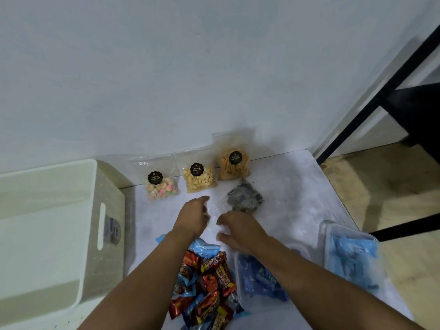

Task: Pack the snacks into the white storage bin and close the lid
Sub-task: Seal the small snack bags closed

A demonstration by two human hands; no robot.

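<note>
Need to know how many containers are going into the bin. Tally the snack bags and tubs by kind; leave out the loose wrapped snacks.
Clear bags with black round labels: 3 (pastel biscuits, yellow nuts, orange sticks)
Clear bag of dark round snacks, no label showing: 1
Clear tubs of blue-wrapped snacks: 2 (near, far right)
Total: 6

A black metal frame [371, 101] stands at right on the wooden floor [402, 186], near the white wall [166, 67].
</note>
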